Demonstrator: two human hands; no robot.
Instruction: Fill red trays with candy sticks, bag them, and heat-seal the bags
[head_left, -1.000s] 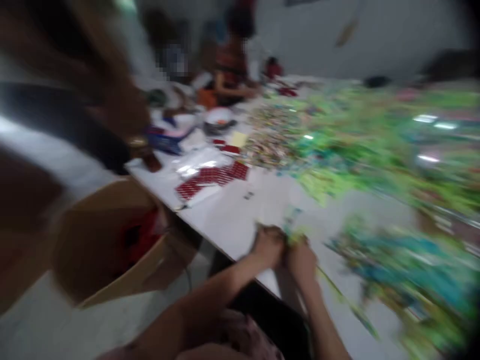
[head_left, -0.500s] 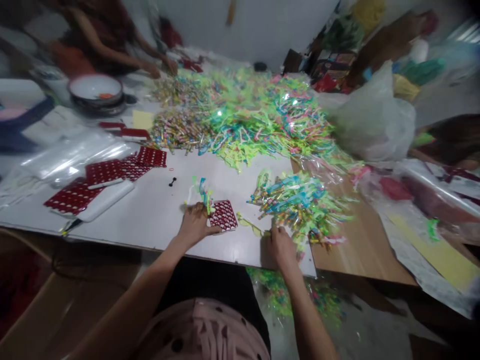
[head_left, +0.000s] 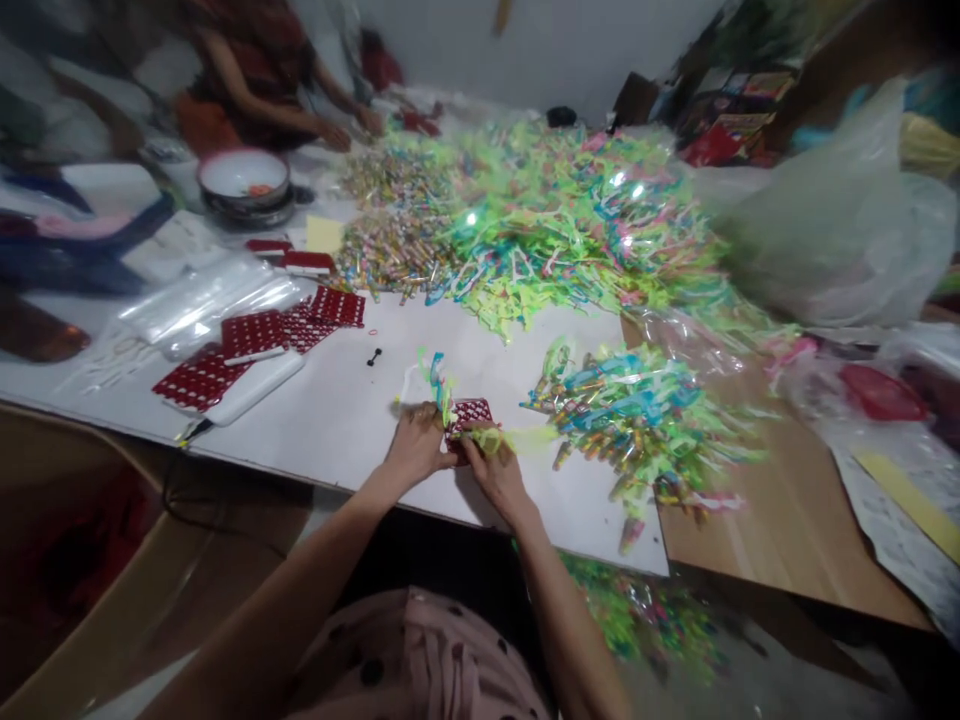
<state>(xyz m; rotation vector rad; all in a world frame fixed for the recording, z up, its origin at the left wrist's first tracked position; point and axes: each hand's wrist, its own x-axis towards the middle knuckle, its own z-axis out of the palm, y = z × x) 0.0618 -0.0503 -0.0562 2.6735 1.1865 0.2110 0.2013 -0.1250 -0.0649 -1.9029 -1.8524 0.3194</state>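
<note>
Tabletop papers blur illegibly; left hand grips red card, right hand lime strip.

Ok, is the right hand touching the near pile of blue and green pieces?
Apart. The head view shows bare white tabletop between the right hand and the near pile, though the yellow-green strip at that hand extends toward the pile.

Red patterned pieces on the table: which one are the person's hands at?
The lone piece beside the left hand, partly covered by the right hand; the other red patterned pieces lie grouped farther left, by the clear plastic.
</note>
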